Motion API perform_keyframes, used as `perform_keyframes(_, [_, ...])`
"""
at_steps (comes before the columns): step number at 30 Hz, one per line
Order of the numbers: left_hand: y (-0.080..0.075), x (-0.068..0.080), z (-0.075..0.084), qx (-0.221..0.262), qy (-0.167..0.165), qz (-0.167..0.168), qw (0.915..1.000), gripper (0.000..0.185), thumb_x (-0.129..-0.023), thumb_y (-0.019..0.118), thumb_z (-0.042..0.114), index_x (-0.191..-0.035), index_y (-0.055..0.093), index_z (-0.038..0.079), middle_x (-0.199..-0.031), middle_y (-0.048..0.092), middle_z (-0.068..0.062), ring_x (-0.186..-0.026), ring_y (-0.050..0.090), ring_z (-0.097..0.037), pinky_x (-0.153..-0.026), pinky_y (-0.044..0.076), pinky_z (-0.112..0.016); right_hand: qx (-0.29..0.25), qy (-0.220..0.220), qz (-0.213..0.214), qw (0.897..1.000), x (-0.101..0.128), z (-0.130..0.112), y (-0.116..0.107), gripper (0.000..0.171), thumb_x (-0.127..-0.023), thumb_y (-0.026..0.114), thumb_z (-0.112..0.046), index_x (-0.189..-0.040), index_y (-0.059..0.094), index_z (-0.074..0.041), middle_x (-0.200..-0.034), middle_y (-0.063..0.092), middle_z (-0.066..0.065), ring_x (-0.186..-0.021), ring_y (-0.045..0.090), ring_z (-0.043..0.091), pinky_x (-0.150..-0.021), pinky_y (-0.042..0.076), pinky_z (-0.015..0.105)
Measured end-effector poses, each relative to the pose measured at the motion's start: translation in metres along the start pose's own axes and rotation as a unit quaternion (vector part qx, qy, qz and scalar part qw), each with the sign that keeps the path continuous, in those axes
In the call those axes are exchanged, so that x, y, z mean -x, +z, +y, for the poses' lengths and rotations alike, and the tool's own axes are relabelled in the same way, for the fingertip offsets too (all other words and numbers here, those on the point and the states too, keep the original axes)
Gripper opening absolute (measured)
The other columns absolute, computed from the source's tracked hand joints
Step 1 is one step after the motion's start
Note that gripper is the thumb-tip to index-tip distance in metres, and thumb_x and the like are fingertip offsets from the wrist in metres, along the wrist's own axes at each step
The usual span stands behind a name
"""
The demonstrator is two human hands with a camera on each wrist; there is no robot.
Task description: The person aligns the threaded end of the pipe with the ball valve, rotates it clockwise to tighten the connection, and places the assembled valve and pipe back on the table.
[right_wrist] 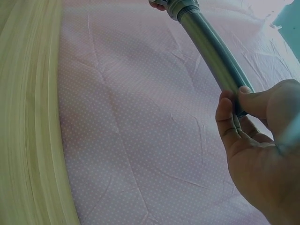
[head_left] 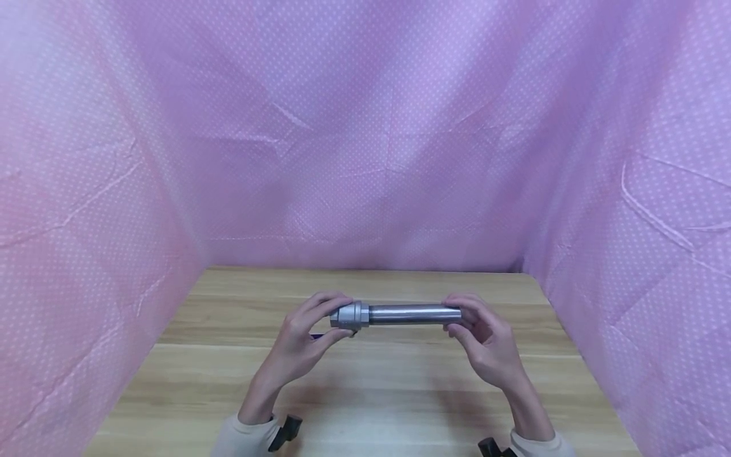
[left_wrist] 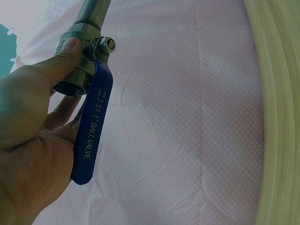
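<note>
A steel ball valve (head_left: pixel 350 315) with a metal pipe (head_left: pixel 414 314) joined to one end is held level above the table. My left hand (head_left: pixel 302 333) grips the valve body between thumb and fingers. In the left wrist view the valve's blue lever handle (left_wrist: pixel 93 126), lettered "SS 1" BALL VALVE", points back along the palm, and the valve's near threaded opening shows. Threads also show where the pipe (left_wrist: pixel 93 14) meets the valve. My right hand (head_left: pixel 485 339) pinches the pipe's free end, with the thumb on one side and fingers on the other, as the right wrist view shows.
Beneath the hands lies a wood-grain table (head_left: pixel 365 381). Pink dotted cloth (head_left: pixel 365 139) hangs behind it and along both sides. Dark straps or mounts (head_left: pixel 287 431) sit at both wrists, by the light sleeves.
</note>
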State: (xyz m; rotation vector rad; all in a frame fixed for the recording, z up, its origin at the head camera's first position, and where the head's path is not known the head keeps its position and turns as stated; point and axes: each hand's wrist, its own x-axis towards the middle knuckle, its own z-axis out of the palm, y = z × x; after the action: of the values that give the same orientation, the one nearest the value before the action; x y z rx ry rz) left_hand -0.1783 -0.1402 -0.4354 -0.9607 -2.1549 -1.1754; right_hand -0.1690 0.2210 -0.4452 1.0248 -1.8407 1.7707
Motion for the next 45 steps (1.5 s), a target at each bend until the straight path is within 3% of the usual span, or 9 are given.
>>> perform_keyframes(8, [-0.0004, 0.0003, 0.0002, 0.002, -0.004, -0.007, 1.0000, 0.061, -0.084, 0.095, -0.003, -0.140, 0.076, 0.009, -0.137, 0.078, -0.008, -0.117, 0.079, -0.026, -0.104, 0.068, -0.037, 0.052, 0.030, 0.003, 0.998, 0.0026, -0.0046, -0.0014, 0.048, -0.091, 0.063, 0.035, -0.135, 0.064, 0.018, -0.135, 0.071, 0.001, -0.112, 0.075, 0.001, -0.086, 0.066, 0.016])
perform_keyframes(17, [0.0003, 0.0003, 0.0000, 0.006, 0.000, -0.006, 1.0000, 0.064, -0.082, 0.097, -0.003, -0.141, 0.076, 0.011, -0.136, 0.078, -0.006, -0.118, 0.079, -0.024, -0.107, 0.066, -0.031, 0.127, 0.049, 0.005, 0.991, 0.0034, -0.0059, -0.0047, 0.043, -0.094, 0.068, 0.028, -0.135, 0.069, 0.015, -0.124, 0.074, -0.009, -0.101, 0.071, -0.001, -0.081, 0.062, 0.014])
perform_keyframes(20, [0.0011, -0.0002, 0.0000, 0.007, 0.011, 0.000, 0.9999, 0.063, -0.083, 0.096, -0.003, -0.141, 0.075, 0.009, -0.135, 0.078, -0.008, -0.116, 0.079, -0.026, -0.105, 0.067, -0.032, 0.113, 0.048, 0.004, 0.992, 0.0026, -0.0050, -0.0048, 0.048, -0.094, 0.067, 0.029, -0.140, 0.066, 0.016, -0.131, 0.076, -0.009, -0.108, 0.075, -0.001, -0.085, 0.065, 0.015])
perform_keyframes(26, [0.0009, 0.0001, 0.0002, 0.009, 0.005, 0.003, 0.9999, 0.063, -0.083, 0.096, -0.004, -0.141, 0.076, 0.010, -0.135, 0.078, -0.009, -0.115, 0.080, -0.026, -0.104, 0.068, -0.032, 0.021, 0.012, -0.008, 1.000, 0.0002, -0.0027, -0.0042, 0.044, -0.099, 0.066, 0.025, -0.141, 0.060, 0.019, -0.141, 0.068, 0.015, -0.127, 0.077, 0.009, -0.099, 0.067, 0.021])
perform_keyframes(30, [0.0013, 0.0000, -0.0002, 0.009, 0.003, 0.002, 1.0000, 0.062, -0.083, 0.096, -0.003, -0.140, 0.076, 0.010, -0.135, 0.078, -0.009, -0.115, 0.080, -0.026, -0.104, 0.068, -0.033, 0.009, -0.002, -0.005, 1.000, -0.0003, -0.0019, -0.0035, 0.046, -0.093, 0.062, 0.034, -0.137, 0.060, 0.021, -0.138, 0.068, 0.013, -0.121, 0.077, 0.009, -0.096, 0.067, 0.020])
perform_keyframes(33, [0.0012, -0.0002, -0.0004, 0.010, 0.003, 0.001, 0.9999, 0.062, -0.083, 0.096, -0.003, -0.141, 0.076, 0.011, -0.136, 0.078, -0.009, -0.116, 0.079, -0.026, -0.105, 0.068, -0.032, 0.025, 0.012, 0.000, 1.000, 0.0007, -0.0035, -0.0037, 0.050, -0.089, 0.061, 0.038, -0.136, 0.061, 0.021, -0.137, 0.070, 0.007, -0.116, 0.077, 0.006, -0.091, 0.068, 0.019])
perform_keyframes(40, [0.0001, -0.0005, 0.0011, 0.014, 0.006, -0.002, 0.9999, 0.062, -0.084, 0.096, -0.003, -0.141, 0.075, 0.010, -0.136, 0.078, -0.010, -0.117, 0.079, -0.026, -0.105, 0.068, -0.032, 0.077, 0.039, 0.008, 0.996, 0.0017, -0.0069, -0.0050, 0.049, -0.091, 0.065, 0.033, -0.137, 0.065, 0.016, -0.133, 0.073, -0.004, -0.106, 0.076, 0.002, -0.085, 0.065, 0.016])
perform_keyframes(45, [0.0002, -0.0004, 0.0022, 0.013, 0.006, -0.001, 0.9999, 0.062, -0.084, 0.095, -0.003, -0.141, 0.075, 0.009, -0.136, 0.078, -0.010, -0.116, 0.079, -0.027, -0.105, 0.068, -0.033, 0.118, 0.047, 0.015, 0.992, 0.0022, -0.0082, -0.0048, 0.046, -0.094, 0.067, 0.029, -0.137, 0.069, 0.012, -0.119, 0.075, -0.009, -0.096, 0.074, 0.002, -0.077, 0.064, 0.017])
